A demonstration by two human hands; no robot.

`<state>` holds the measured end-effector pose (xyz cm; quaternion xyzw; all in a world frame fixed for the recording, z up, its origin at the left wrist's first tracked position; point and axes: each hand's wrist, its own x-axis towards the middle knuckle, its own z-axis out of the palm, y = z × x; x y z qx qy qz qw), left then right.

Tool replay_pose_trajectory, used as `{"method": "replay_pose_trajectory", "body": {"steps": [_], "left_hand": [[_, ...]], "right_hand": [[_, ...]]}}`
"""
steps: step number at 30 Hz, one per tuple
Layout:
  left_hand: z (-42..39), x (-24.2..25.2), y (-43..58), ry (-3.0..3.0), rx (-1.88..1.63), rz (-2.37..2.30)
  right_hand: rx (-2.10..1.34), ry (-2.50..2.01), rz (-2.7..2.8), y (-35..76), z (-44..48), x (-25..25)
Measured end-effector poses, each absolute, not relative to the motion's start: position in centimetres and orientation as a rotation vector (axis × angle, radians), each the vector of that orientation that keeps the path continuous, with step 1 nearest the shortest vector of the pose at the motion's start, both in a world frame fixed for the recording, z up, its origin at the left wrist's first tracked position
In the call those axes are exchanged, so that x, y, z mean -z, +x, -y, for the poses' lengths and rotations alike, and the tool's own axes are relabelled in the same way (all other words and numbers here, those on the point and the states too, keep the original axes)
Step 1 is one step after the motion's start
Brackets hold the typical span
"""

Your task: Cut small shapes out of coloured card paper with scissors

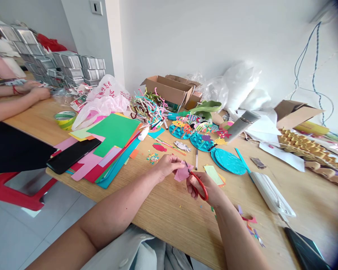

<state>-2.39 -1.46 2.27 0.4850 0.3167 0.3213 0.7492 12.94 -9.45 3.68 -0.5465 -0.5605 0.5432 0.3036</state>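
Observation:
Between the fingers of my left hand (169, 167) is a small piece of pink paper (181, 174), held above the wooden table. My right hand (207, 187) grips a pair of scissors (202, 185) by their red handles, and the blades meet the pink paper. Just beyond my hands lie a red paper cut-out (159, 147), a small heap of coloured paper bits (152, 158) and a pen (196, 159). Pale green paper slips (213, 175) rest to the right of the scissors.
Coloured paper sheets (115, 131) with a black phone (73, 155) on them cover the left side. Blue oval pieces (229, 161), a grey flask (243, 125) and a white power strip (270, 193) lie right. A co-worker's hands (36, 90) are at far left.

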Motion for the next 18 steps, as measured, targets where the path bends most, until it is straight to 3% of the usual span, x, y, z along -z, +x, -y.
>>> {"method": "replay_pose_trajectory", "body": {"steps": [18], "left_hand": [[1.27, -1.73, -2.37, 1.096, -0.683, -0.723]], "right_hand": [[-1.437, -1.482, 1.475, 12.87, 9.41, -3.72]]}}
